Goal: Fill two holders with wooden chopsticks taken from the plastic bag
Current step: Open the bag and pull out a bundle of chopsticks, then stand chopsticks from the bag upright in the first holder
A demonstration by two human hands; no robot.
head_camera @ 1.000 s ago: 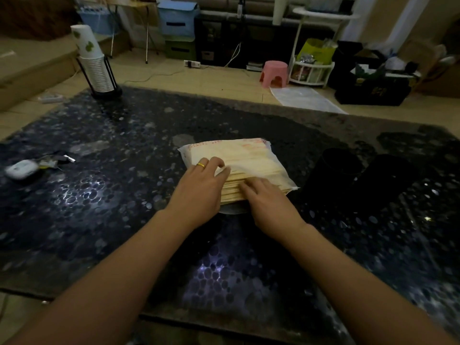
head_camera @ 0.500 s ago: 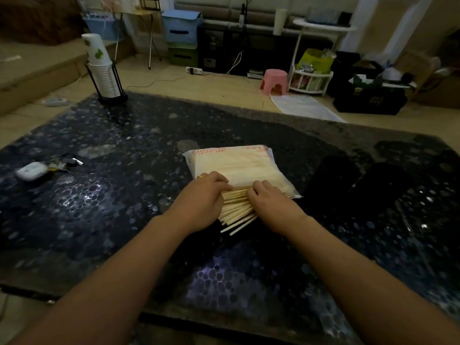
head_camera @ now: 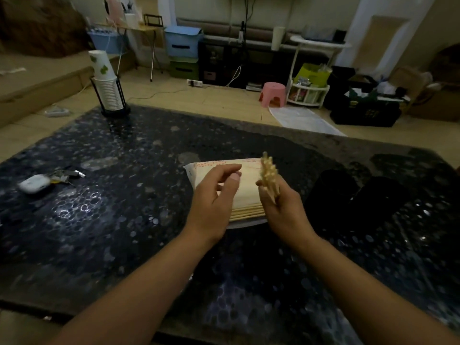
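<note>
Above plastic bag, right hand grips chopsticks upright.

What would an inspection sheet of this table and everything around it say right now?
Surface: dark speckled table, glossy with light glare.
Job's things: plastic bag of chopsticks lies flat at centre; a bundle of chopsticks is lifted upright; two black holders stand to the right, contents too dark to tell.
Clutter: white earbud case and keys at left; paper cup rack at far corner.
Grippers: right hand grips the bundle; left hand hovers over the bag, fingers loosely curled, holding nothing.
Cables: power strip with cords on the floor.
Surroundings: pink stool, blue bin, white cart.
</note>
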